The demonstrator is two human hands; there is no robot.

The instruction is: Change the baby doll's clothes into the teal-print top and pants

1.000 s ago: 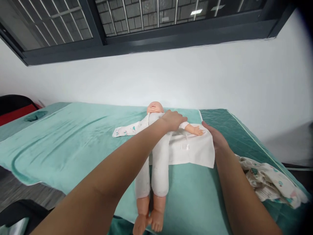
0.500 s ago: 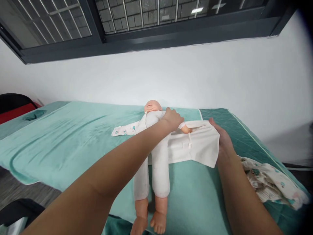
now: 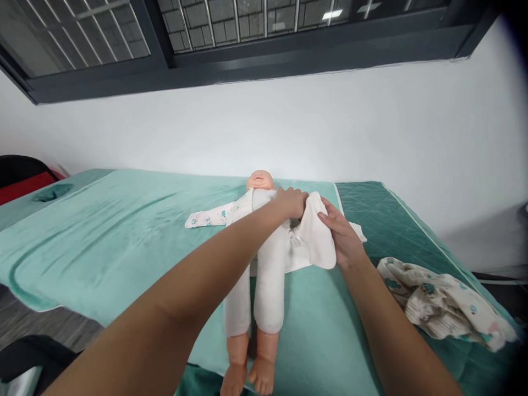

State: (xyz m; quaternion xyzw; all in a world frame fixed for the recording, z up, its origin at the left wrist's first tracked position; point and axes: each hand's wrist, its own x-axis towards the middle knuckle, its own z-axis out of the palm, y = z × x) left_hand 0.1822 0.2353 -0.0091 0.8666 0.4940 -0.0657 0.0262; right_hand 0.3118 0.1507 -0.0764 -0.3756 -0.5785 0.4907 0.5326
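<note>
A baby doll (image 3: 270, 286) with a white cloth body lies on its back, head toward the wall and bare feet toward me. One of its arms is inside the patterned sleeve (image 3: 209, 217) of a white baby shirt (image 3: 303, 256), which spreads out under the doll to the right. My left hand (image 3: 292, 202) is closed round the doll's other arm, near the shoulder; that arm is mostly hidden. My right hand (image 3: 341, 232) pinches a bunched part of the shirt between thumb and fingers, close beside my left hand.
Under the doll is a light green sheet (image 3: 103, 236) on a bed, with a darker green quilted cover (image 3: 367, 206) at right. A crumpled patterned cloth (image 3: 445, 302) lies at the right edge. Behind stand a white wall (image 3: 264, 126) and a barred window (image 3: 247, 22).
My right hand has moved left toward my left hand, gathering the shirt that was stretched flat. The doll's hand, visible before, is now covered. My left hand stays on the arm.
</note>
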